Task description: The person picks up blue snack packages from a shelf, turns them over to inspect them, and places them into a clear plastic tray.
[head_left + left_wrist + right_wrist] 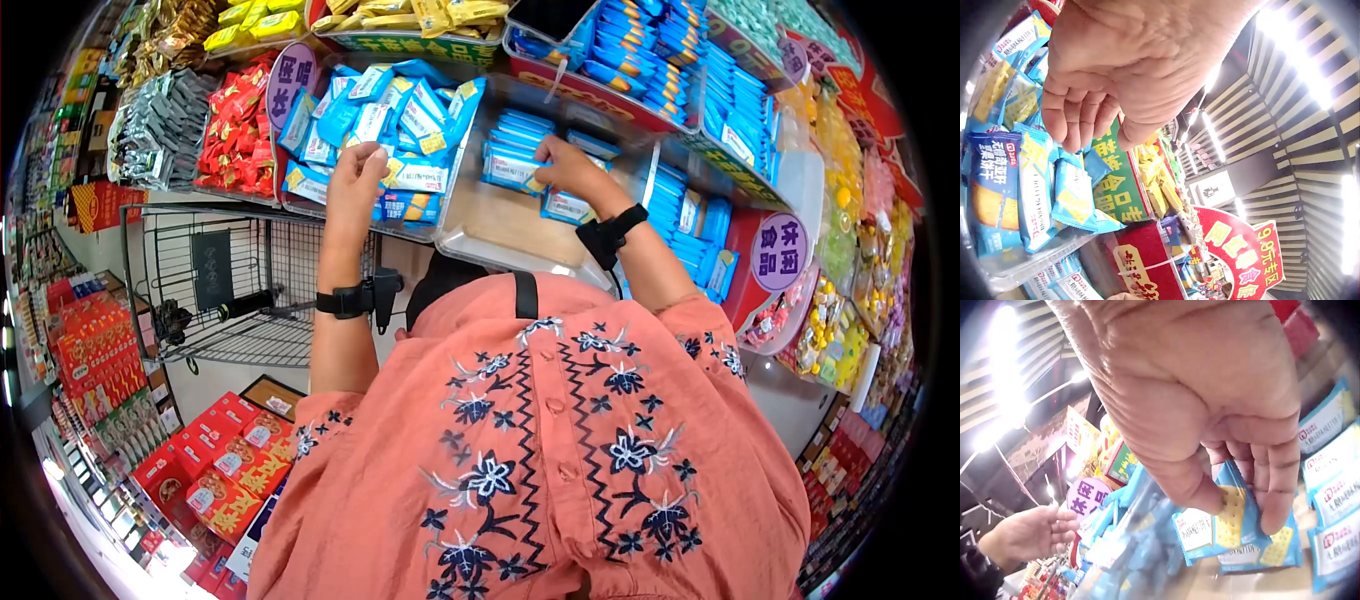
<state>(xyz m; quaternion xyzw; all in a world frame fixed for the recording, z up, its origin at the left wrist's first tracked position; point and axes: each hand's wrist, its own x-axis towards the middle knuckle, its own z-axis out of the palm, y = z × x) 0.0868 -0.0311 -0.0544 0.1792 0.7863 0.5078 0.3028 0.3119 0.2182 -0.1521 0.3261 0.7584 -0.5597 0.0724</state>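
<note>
My left hand [357, 182] hovers over a bin heaped with blue-and-white biscuit packets [425, 118]. In the left wrist view its fingers hang loosely curled beside the heap, with nothing held. My right hand [578, 172] reaches over the neighbouring bin [470, 215], where similar packets stand in rows. Between thumb and fingers it pinches a blue biscuit packet [1225, 522] with a yellow cracker printed on it, seen in the right wrist view. Another packet [1279, 550] shows just behind that one. More packets [1335, 500] line up to the right of the hand.
A wire shopping cart [240, 290] stands at the left, below bins of red-wrapped [240, 130] and silver-wrapped sweets [165, 140]. Bins of blue packets [640, 50] rise behind. Round purple signs [778, 250] stick up at the bin edges. Red boxes [215, 460] are stacked lower left.
</note>
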